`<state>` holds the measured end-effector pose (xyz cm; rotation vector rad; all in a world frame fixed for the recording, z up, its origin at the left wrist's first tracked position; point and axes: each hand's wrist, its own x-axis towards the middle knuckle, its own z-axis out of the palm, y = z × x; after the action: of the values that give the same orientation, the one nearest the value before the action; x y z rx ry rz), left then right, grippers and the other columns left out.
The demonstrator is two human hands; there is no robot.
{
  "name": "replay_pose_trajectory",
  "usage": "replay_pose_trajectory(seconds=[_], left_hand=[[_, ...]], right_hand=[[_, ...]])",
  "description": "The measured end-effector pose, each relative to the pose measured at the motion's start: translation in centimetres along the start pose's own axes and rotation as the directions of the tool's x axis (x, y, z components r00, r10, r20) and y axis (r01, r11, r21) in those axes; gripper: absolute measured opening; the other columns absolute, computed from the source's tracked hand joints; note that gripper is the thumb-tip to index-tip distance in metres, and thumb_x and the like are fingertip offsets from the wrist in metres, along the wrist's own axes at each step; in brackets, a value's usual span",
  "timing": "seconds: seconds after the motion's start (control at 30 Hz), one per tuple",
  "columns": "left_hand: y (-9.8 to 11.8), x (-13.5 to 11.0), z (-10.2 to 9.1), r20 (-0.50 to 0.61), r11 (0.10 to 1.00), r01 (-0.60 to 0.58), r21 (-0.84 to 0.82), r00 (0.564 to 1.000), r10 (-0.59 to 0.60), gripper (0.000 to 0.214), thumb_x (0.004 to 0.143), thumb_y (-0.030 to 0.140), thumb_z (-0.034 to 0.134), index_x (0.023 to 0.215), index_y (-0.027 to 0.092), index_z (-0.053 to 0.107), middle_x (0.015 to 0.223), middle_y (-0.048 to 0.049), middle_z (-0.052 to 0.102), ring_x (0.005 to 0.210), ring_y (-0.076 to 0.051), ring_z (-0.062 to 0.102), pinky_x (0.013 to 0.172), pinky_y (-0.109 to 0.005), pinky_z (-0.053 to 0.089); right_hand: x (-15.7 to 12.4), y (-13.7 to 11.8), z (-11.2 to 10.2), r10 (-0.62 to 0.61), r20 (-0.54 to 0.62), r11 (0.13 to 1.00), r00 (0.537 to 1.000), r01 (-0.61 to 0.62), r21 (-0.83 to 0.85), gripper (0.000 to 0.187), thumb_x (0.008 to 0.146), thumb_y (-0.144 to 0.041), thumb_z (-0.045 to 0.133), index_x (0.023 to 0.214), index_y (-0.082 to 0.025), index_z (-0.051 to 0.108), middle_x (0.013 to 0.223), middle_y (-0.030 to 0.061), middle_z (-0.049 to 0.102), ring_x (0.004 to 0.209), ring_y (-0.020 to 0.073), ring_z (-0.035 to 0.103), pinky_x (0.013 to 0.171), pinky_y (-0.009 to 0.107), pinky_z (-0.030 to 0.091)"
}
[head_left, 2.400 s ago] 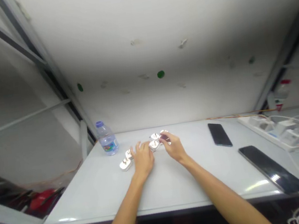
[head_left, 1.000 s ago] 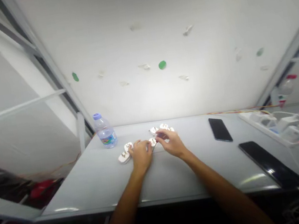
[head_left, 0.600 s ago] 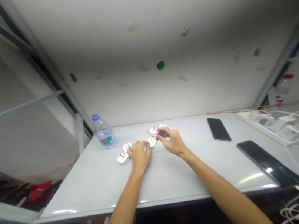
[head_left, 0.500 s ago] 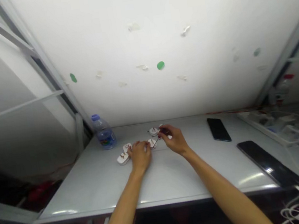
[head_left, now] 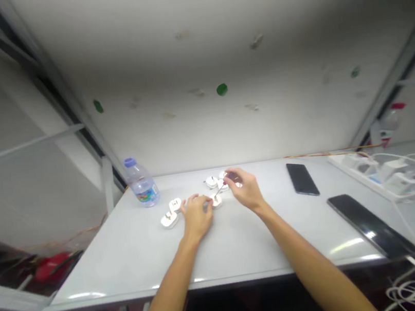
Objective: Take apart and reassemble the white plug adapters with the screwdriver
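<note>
On the grey tabletop, a round white plug (head_left: 217,202) lies between my hands, steadied by the fingers of my left hand (head_left: 198,216). My right hand (head_left: 247,191) pinches the dark handle of a thin screwdriver (head_left: 220,190), its shaft slanting down-left to that plug. Behind the plug sits a small group of white plugs (head_left: 211,182), partly covered by my right fingers. Left of my left hand are two more, a round plug (head_left: 175,205) and a longer white plug (head_left: 169,219), pins up.
A water bottle (head_left: 142,183) stands at the back left. To the right lie a smaller black phone (head_left: 302,179) and a larger one (head_left: 372,224) with a white cable. Beyond them is a white power strip (head_left: 367,181) with chargers and cables. A white panel (head_left: 204,135) rises behind.
My left hand has shifted slightly right. The plug under the screwdriver sits a little further right and shows more clearly. My right hand has moved slightly right and up.
</note>
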<state>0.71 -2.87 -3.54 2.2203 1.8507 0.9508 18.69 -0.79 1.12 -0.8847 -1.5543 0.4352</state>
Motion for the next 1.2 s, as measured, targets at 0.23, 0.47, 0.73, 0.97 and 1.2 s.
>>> replay_pose_trajectory(seconds=[0.23, 0.47, 0.73, 0.97, 1.2], left_hand=[[0.09, 0.07, -0.01, 0.019, 1.000, 0.024, 0.000, 1.000, -0.024, 0.021, 0.090, 0.028, 0.050, 0.096, 0.025, 0.071, 0.110, -0.0064, 0.073, 0.125, -0.030, 0.053, 0.110, -0.058, 0.023], [0.19, 0.02, -0.07, 0.016, 1.000, 0.029, 0.009, 0.999, -0.029, 0.021, 0.090, 0.028, 0.051, 0.096, 0.025, 0.071, 0.110, -0.0068, 0.073, 0.124, -0.031, 0.054, 0.110, -0.056, 0.025], [-0.05, -0.01, 0.17, 0.010, 1.000, 0.023, 0.000, 1.000, -0.023, 0.021, 0.090, 0.028, 0.051, 0.096, 0.024, 0.071, 0.110, -0.0073, 0.073, 0.124, -0.030, 0.054, 0.109, -0.058, 0.024], [0.15, -0.02, -0.03, 0.013, 1.000, 0.020, -0.002, 1.000, -0.020, 0.022, 0.091, 0.028, 0.050, 0.097, 0.025, 0.071, 0.110, -0.0071, 0.073, 0.123, -0.030, 0.054, 0.110, -0.058, 0.025], [0.18, 0.02, -0.04, 0.018, 1.000, 0.028, -0.008, 0.999, -0.028, 0.021, 0.091, 0.029, 0.051, 0.096, 0.024, 0.071, 0.110, -0.0081, 0.073, 0.124, -0.030, 0.054, 0.110, -0.058, 0.025]], right_hand=[[-0.04, 0.55, 0.13, -0.016, 0.011, 1.000, 1.000, 0.016, -0.015, 0.023, 0.087, -0.037, 0.061, 0.101, -0.018, 0.065, 0.084, 0.0057, 0.071, 0.072, 0.0181, 0.071, 0.070, 0.032, 0.059], [-0.17, 0.70, 0.17, -0.015, 0.016, 1.000, 1.000, 0.015, -0.007, 0.022, 0.088, -0.036, 0.061, 0.101, -0.018, 0.065, 0.084, 0.0048, 0.071, 0.071, 0.0177, 0.071, 0.070, 0.032, 0.059], [-0.16, 0.96, 0.25, -0.023, 0.019, 1.000, 1.000, 0.024, -0.020, 0.021, 0.087, -0.035, 0.062, 0.101, -0.020, 0.066, 0.084, 0.0049, 0.072, 0.072, 0.0188, 0.070, 0.071, 0.035, 0.060], [-0.18, 0.69, 0.26, -0.008, 0.019, 1.000, 1.000, 0.009, -0.018, 0.021, 0.088, -0.034, 0.060, 0.102, -0.018, 0.066, 0.085, 0.0058, 0.072, 0.072, 0.0186, 0.071, 0.071, 0.033, 0.059], [-0.17, 0.77, 0.22, -0.016, 0.030, 0.999, 0.999, 0.017, -0.033, 0.023, 0.087, -0.035, 0.060, 0.101, -0.019, 0.066, 0.084, 0.0056, 0.072, 0.072, 0.0189, 0.071, 0.071, 0.034, 0.060]])
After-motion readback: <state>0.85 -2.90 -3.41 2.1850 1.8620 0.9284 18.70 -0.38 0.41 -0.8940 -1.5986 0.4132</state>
